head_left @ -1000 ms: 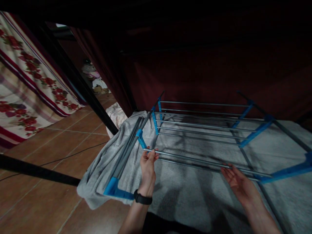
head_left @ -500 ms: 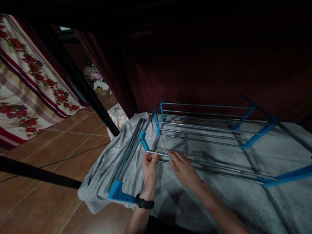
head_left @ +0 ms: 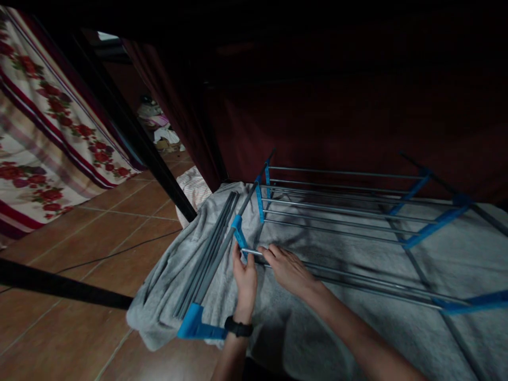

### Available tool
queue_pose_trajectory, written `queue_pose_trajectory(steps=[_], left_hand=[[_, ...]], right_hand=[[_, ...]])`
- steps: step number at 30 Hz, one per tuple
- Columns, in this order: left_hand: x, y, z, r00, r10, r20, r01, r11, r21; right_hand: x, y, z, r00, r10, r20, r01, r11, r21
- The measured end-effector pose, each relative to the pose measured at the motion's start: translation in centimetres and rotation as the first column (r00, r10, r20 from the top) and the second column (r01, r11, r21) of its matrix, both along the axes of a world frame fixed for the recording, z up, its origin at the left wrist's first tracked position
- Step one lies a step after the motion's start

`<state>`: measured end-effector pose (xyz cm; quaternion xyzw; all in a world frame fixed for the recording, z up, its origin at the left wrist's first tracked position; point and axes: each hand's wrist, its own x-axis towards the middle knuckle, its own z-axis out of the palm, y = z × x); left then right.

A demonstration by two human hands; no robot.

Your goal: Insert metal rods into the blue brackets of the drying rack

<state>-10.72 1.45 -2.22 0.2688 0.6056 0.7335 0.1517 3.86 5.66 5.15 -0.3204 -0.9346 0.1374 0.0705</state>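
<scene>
A metal rack (head_left: 341, 211) with silver rods and blue plastic side pieces lies on a grey cloth (head_left: 317, 317). My left hand (head_left: 245, 280), with a black watch on the wrist, holds the blue bracket (head_left: 240, 236) at the rack's near left corner. Just to its right, my right hand (head_left: 288, 270) has its fingers curled on the left end of the nearest silver rod (head_left: 357, 278). A bundle of grey tubes (head_left: 210, 254) with a blue foot lies left of my hands.
The cloth lies on a brown tiled floor (head_left: 79, 254). A black bar (head_left: 59, 286) crosses the floor at left and a black post (head_left: 130, 137) slants up. A flowered curtain (head_left: 35, 143) hangs at far left. Dark red fabric (head_left: 337, 121) stands behind the rack.
My right hand moved from the rod's right end to its left end, beside my left hand. My left hand slid down from the rod end onto the blue bracket.
</scene>
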Motion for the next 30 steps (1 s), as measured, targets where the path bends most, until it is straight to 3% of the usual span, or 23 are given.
queue_pose_trajectory(steps=[4, 15, 22, 30], left_hand=[[-0.6, 1.4, 0.6, 0.996, -0.09, 0.024, 0.09, 0.995, -0.043], [-0.4, 1.4, 1.7, 0.997, -0.078, -0.021, 0.076, 0.993, -0.088], [-0.8, 1.7, 1.0, 0.998, -0.054, -0.024, 0.052, 0.993, -0.108], [-1.8, 2.5, -0.8, 0.985, -0.079, -0.156, 0.064, 0.993, -0.097]], right_hand=[[-0.2, -0.1, 0.3, 1.0, 0.0, 0.005, 0.0, 1.0, 0.017], [-3.1, 0.2, 0.2, 0.999, 0.033, -0.033, -0.033, 0.999, 0.003], [-3.2, 0.4, 1.0, 0.999, 0.04, 0.024, -0.04, 0.999, -0.014], [-3.2, 0.7, 1.4, 0.997, 0.049, 0.067, -0.045, 0.998, -0.051]])
